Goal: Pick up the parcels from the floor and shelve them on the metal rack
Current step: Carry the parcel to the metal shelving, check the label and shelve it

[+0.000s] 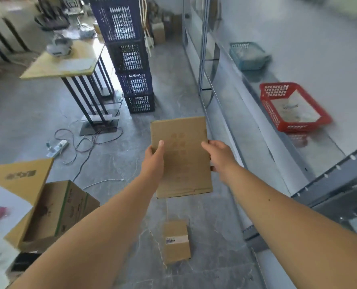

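A flat, rectangular parcel (181,157) of plain brown cardboard is held in the air above the grey stone floor (204,226), just beside the front edge of the metal rack (311,151). The left hand (152,161) clamps its left edge, thumb on top; the right hand (219,155) grips the right edge. A small boxy parcel (176,240) with a white label lies on the floor below. A red latticed plastic basket (294,107) sits on the smooth shelf.
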Demonstrator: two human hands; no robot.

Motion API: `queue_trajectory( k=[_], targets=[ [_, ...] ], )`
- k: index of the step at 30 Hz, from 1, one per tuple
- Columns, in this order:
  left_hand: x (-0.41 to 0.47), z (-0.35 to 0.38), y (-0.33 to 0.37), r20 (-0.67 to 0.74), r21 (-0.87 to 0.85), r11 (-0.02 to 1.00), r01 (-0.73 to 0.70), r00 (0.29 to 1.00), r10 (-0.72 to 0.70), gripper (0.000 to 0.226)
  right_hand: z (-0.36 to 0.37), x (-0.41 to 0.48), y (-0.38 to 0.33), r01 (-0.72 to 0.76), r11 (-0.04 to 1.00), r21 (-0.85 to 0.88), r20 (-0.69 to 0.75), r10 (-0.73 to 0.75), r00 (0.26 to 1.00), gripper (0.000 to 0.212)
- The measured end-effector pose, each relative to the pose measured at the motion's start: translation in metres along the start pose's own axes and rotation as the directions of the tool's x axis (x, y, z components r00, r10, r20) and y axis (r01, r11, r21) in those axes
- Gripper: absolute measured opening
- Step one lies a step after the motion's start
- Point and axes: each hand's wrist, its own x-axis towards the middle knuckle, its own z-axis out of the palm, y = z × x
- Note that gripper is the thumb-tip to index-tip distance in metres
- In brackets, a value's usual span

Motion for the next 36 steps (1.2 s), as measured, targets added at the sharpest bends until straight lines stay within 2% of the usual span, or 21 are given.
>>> queue_trajectory(
  k=[4, 6, 7, 9, 12, 17, 22, 26, 34, 36],
  targets=[
    [-0.032, -0.012, 0.07, -0.086, -0.024, 0.986, -0.163, 0.983, 0.16, 0.065, -0.011, -0.028, -0.073, 0.103, 0.994, 0.025, 0.016, -0.104, 0.994, 0.017],
    [-0.046, -0.021, 0.104, -0.113, -0.039, 0.973, -0.225, 0.969, 0.22, 0.063, -0.014, -0.043, -0.107, 0.154, 0.987, 0.045, 0.025, -0.155, 0.988, 0.008],
    [-0.053, -0.026, 0.121, -0.12, -0.045, 0.968, -0.246, 0.963, 0.239, 0.062, -0.016, -0.049, -0.122, 0.175, 0.983, 0.054, 0.027, -0.176, 0.984, 0.007],
    [-0.067, -0.037, 0.153, -0.126, -0.05, 0.958, -0.282, 0.953, 0.274, 0.063, -0.019, -0.063, -0.152, 0.202, 0.978, 0.053, 0.037, -0.204, 0.978, 0.025],
    [-0.088, -0.052, 0.194, -0.142, -0.063, 0.936, -0.346, 0.931, 0.335, 0.062, -0.023, -0.082, -0.192, 0.29, 0.957, 0.02, 0.063, -0.291, 0.955, 0.011],
    [-0.125, -0.073, 0.252, -0.19, -0.087, 0.895, -0.438, 0.889, 0.417, 0.05, -0.03, -0.105, -0.251, 0.415, 0.91, -0.004, 0.083, -0.413, 0.907, 0.023],
    [-0.16, -0.092, 0.303, -0.252, -0.041, 0.855, -0.517, 0.833, 0.492, 0.047, -0.034, -0.133, -0.304, 0.45, 0.89, 0.073, 0.105, -0.456, 0.884, 0.024],
    [-0.188, -0.107, 0.336, -0.293, -0.029, 0.804, -0.594, 0.774, 0.562, 0.041, -0.038, -0.161, -0.338, 0.453, 0.881, 0.136, 0.145, -0.47, 0.87, 0.017],
    [-0.228, -0.139, 0.383, -0.266, -0.164, 0.715, -0.679, 0.729, 0.631, 0.052, -0.051, -0.201, -0.393, 0.519, 0.843, 0.14, 0.138, -0.536, 0.833, 0.032],
    [-0.236, -0.143, 0.39, -0.274, -0.191, 0.7, -0.688, 0.722, 0.635, 0.047, -0.052, -0.207, -0.404, 0.509, 0.842, 0.176, 0.163, -0.535, 0.829, 0.035]
  ],
)
